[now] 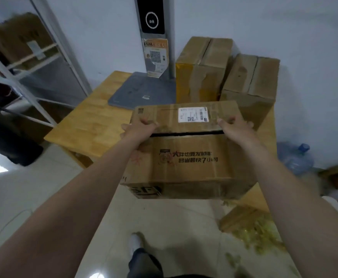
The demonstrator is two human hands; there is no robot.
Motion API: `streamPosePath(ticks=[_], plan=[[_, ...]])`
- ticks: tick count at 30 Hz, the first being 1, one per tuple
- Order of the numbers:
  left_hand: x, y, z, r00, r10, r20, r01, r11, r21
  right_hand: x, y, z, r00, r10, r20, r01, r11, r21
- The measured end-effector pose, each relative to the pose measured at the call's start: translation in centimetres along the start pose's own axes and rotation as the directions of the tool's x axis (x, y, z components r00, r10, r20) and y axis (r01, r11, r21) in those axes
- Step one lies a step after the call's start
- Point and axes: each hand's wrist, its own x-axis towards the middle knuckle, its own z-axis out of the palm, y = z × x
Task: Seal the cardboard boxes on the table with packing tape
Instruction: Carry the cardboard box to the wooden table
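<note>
A large cardboard box (186, 155) with printed characters and a white shipping label sits at the near edge of the wooden table (96, 121), overhanging it toward me. Its top flaps are folded down with a dark gap between them. My left hand (142, 127) grips the box's top left part, fingers curled over the far flap. My right hand (236, 127) grips the top right part the same way. Two more cardboard boxes, one (202, 67) and another (250, 81), stand upright behind it. No packing tape roll is visible.
A grey scanner stand (144, 91) with a flat base occupies the back of the table. Metal shelving (33, 63) stands at the left. A water bottle (298, 159) lies at the right, an open box with greenish filling (250, 227) on the floor, and my shoe (135, 242) below.
</note>
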Motion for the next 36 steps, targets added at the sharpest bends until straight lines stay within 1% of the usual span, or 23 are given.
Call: streamPosePath(ticks=[2, 5, 7, 12, 15, 19, 21, 23, 27, 31, 36], plan=[[4.1, -0.4, -3.0, 0.998, 0.011, 0.055, -0.012, 1.000, 0.014, 1.5, -3.7, 2.9, 0.998, 0.057, -0.011, -0.057, 0.998, 0.008], [9.4, -0.8, -7.2, 0.996, 0.041, 0.085, -0.043, 0.999, 0.023, 3.1, -8.6, 6.3, 0.993, 0.121, -0.009, -0.120, 0.992, 0.047], [12.9, -0.8, -9.8, 0.992, 0.076, 0.096, -0.081, 0.995, 0.049, 4.1, -11.5, 8.4, 0.992, 0.128, -0.014, -0.127, 0.989, 0.079], [21.1, -0.3, -14.4, 0.984, 0.137, 0.113, -0.151, 0.981, 0.125, 7.6, -17.8, 13.4, 0.977, 0.171, -0.126, -0.156, 0.980, 0.122], [24.8, -0.3, -15.9, 0.986, 0.138, 0.088, -0.149, 0.980, 0.135, 10.0, -20.7, 15.7, 0.977, 0.176, -0.117, -0.158, 0.976, 0.150], [29.8, -0.3, -17.1, 0.989, 0.121, 0.088, -0.133, 0.980, 0.149, 13.3, -22.9, 18.1, 0.981, 0.165, -0.104, -0.141, 0.968, 0.207], [32.1, -0.3, -17.7, 0.993, 0.090, 0.075, -0.101, 0.982, 0.160, 15.1, -23.8, 19.2, 0.983, 0.156, -0.099, -0.132, 0.967, 0.217], [34.0, -0.3, -18.2, 0.996, 0.063, 0.069, -0.073, 0.985, 0.157, 16.7, -24.7, 20.2, 0.985, 0.151, -0.087, -0.128, 0.966, 0.224], [37.1, -0.2, -19.4, 0.995, 0.020, 0.100, -0.032, 0.992, 0.120, 19.4, -26.3, 21.9, 0.989, 0.137, -0.049, -0.119, 0.955, 0.270], [40.0, -0.8, -20.1, 0.992, 0.062, 0.112, -0.074, 0.991, 0.107, 21.0, -27.4, 23.7, 0.989, 0.147, -0.026, -0.134, 0.948, 0.287], [43.7, -2.2, -20.4, 0.978, 0.077, 0.194, -0.100, 0.989, 0.108, 21.5, -28.6, 26.3, 0.978, 0.196, -0.075, -0.169, 0.947, 0.273]])
